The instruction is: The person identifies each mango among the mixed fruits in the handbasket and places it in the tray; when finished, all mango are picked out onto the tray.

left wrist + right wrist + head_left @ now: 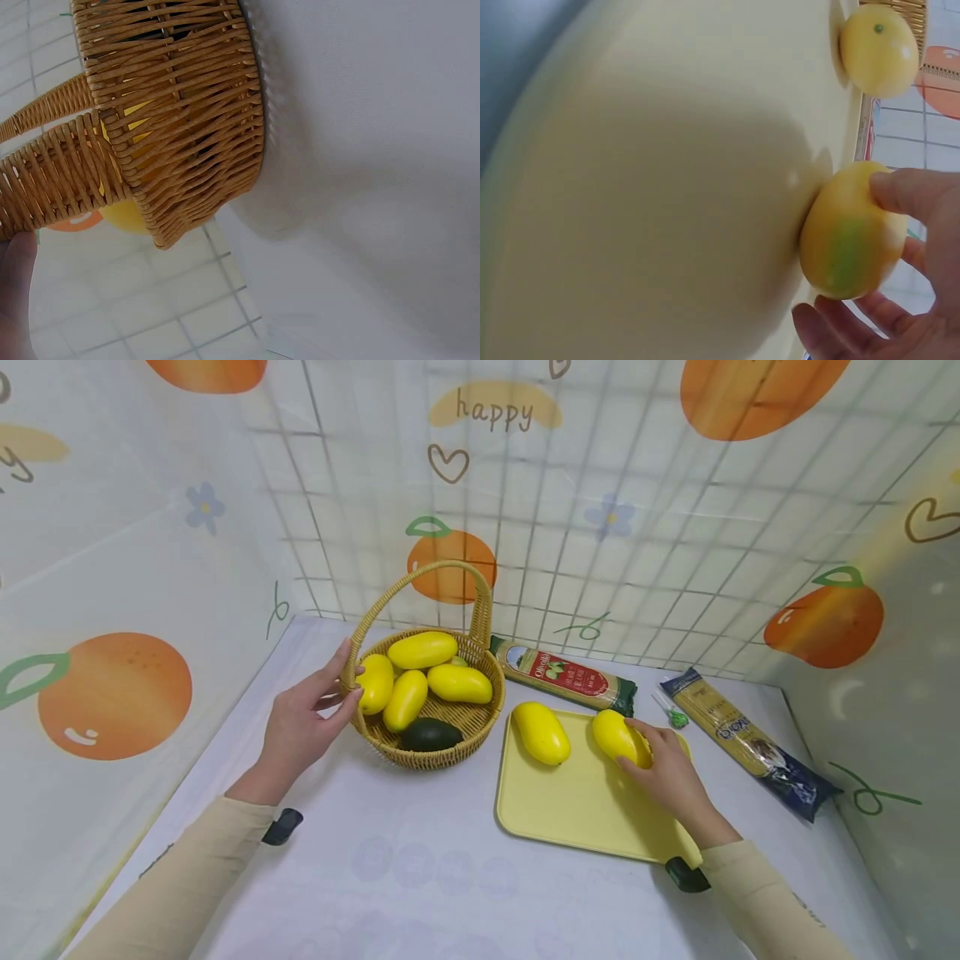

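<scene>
My left hand (300, 718) holds the wicker basket (480, 735) at the left foot of its tall handle, thumb on one side and fingers on the other. Inside the basket lie several yellow mangoes (422, 650) and a dark green avocado (431, 735). On the yellow tray (555, 818), my right hand (667, 772) grips a mango (615, 733) between thumb and fingers; the right wrist view shows a green patch on this mango (847, 247). To its left another mango (542, 733) rests on the tray, untouched.
Behind the tray lies a pasta packet with a red label (570, 675). A second pasta packet with dark blue ends (750, 739) lies at the right, beside a small green-tipped item (677, 718). A wire grid (540, 568) behind a printed sheet closes off the back.
</scene>
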### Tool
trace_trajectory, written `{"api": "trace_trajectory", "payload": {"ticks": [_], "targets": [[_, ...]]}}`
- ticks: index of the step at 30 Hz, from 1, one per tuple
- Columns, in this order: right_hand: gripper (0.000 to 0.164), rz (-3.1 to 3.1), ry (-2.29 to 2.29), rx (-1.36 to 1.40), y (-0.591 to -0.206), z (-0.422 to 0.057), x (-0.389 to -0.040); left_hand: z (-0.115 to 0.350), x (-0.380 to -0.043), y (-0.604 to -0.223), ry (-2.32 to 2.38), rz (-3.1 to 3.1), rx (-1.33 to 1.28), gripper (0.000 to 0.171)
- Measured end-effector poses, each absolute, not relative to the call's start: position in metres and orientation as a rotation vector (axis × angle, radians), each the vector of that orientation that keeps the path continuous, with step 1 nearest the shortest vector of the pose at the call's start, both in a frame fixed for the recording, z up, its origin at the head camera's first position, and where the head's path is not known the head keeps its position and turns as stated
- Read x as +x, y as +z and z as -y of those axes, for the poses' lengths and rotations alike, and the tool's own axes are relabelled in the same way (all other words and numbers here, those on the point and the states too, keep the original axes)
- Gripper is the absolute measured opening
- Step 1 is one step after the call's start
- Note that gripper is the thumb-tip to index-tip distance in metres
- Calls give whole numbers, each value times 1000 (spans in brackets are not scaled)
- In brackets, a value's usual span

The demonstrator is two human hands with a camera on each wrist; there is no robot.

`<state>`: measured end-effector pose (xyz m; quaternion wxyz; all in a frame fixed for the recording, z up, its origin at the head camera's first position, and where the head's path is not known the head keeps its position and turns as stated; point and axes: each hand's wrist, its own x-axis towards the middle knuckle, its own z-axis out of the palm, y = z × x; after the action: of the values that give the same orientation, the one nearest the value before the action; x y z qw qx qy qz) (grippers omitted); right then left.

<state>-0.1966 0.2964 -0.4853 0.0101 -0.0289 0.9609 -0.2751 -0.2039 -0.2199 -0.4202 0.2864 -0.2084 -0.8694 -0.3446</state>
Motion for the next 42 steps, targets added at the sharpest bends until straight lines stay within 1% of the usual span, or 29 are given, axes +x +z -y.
{"api": "trace_trajectory", "payload": {"ticks": [11,18,24,31,42], "targets": [[68,-3050,-866,-112,-479,-293,-194,222,-203,-421,-924,2330,-544,84],[64,-3101,-878,-193,-467,-277,-198,224,-203,-421,-913,2323,-552,84],[61,-3091,-951,-335,-452,-248,-205,225,-202,-420,-916,2326,-546,84],[63,-3027,-966,-484,-434,-208,-220,224,-201,-421,-943,2328,-542,83],[62,-2956,-934,-700,-412,-143,-262,222,-206,-423,-948,2314,-562,82]]}}
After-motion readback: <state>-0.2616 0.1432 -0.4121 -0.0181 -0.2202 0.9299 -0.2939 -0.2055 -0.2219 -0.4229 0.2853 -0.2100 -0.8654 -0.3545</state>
